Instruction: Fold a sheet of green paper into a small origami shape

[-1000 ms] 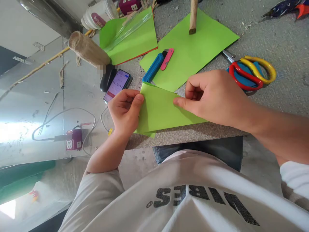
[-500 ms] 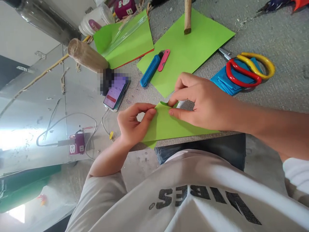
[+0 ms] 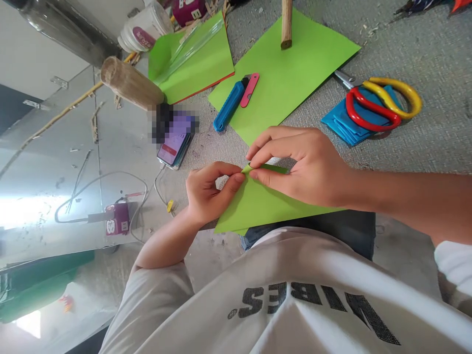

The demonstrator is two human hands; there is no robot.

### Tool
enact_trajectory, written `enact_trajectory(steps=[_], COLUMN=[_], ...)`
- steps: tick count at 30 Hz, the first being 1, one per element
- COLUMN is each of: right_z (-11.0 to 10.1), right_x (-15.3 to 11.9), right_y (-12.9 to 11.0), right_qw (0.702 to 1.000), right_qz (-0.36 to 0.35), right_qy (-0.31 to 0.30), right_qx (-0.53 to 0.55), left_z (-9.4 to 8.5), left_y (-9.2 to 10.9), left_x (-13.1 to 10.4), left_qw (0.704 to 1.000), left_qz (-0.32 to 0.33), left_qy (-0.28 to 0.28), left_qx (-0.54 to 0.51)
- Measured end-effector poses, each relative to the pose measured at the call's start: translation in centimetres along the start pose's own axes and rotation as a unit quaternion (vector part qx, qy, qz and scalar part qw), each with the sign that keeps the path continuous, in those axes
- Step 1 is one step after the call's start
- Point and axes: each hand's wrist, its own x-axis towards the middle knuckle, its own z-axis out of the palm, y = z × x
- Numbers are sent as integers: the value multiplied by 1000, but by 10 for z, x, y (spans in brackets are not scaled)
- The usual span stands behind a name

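A folded sheet of green paper (image 3: pixel 258 204) lies at the table's near edge, partly over my lap. My left hand (image 3: pixel 212 189) pinches its upper edge between thumb and fingers. Just to the right, my right hand (image 3: pixel 298 164) grips the same edge, where a narrow fold shows between thumb and index finger. Beyond the hands a larger green sheet (image 3: pixel 313 54) lies flat, with a blue cutter (image 3: pixel 229 105) and a pink blade piece (image 3: pixel 250 90) on its left part.
Scissors with red and yellow handles (image 3: pixel 372 110) rest on a folded blue packet (image 3: pixel 342 123) at the right. A phone (image 3: pixel 175 142), a wooden cylinder (image 3: pixel 129 83), another green sheet (image 3: pixel 199 64) and a white jar (image 3: pixel 147 24) stand or lie at the left. A wooden stick (image 3: pixel 286 24) is at the top.
The held paper has shifted slightly toward me. Both hands have moved a little lower, and the right hand's fingers have drawn closer to the left hand at the folded edge.
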Motion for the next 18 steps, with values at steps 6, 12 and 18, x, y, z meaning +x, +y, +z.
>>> enact_trajectory(steps=[6, 12, 18], right_z=[1, -3, -28], right_x=[-2, 6, 31], right_y=[-2, -2, 8], right_qw=[999, 998, 983], right_qz=[44, 61, 88], right_qy=[-4, 29, 159], right_qx=[23, 19, 16], left_z=[2, 2, -2], left_y=[2, 3, -11], left_x=[3, 9, 20], left_qw=[998, 990, 970], left_qz=[8, -76, -183], left_qy=[-31, -62, -77], left_qx=[-55, -105, -144])
